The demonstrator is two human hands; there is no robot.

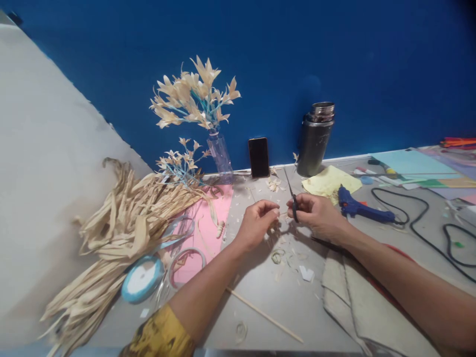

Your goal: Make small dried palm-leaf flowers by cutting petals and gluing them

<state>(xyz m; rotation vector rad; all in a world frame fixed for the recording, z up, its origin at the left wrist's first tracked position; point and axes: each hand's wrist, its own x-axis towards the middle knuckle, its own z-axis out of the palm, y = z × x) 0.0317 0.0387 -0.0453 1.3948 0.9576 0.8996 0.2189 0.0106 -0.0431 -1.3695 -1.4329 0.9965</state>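
Observation:
My right hand [316,213] is closed round the handles of a pair of scissors [294,202], whose blades point up and away from me. Opposite it, a small gap away, my left hand [258,220] has its fingers pinched together. Something thin and pale shows near those fingertips, too small to name. Below both hands, pale scraps and curled trimmings [278,256] are strewn on the grey table [260,302]. A thin wooden stick [266,316] lies in front of my left forearm.
Dried husks [137,213] are heaped at left by a blue-rimmed ribbon spool [142,279] and pink paper [219,213]. Behind stand husk flowers in a clear vase [221,156], a phone [258,157] and a flask [316,141]. A blue glue gun [364,208] and cloth [357,292] lie right.

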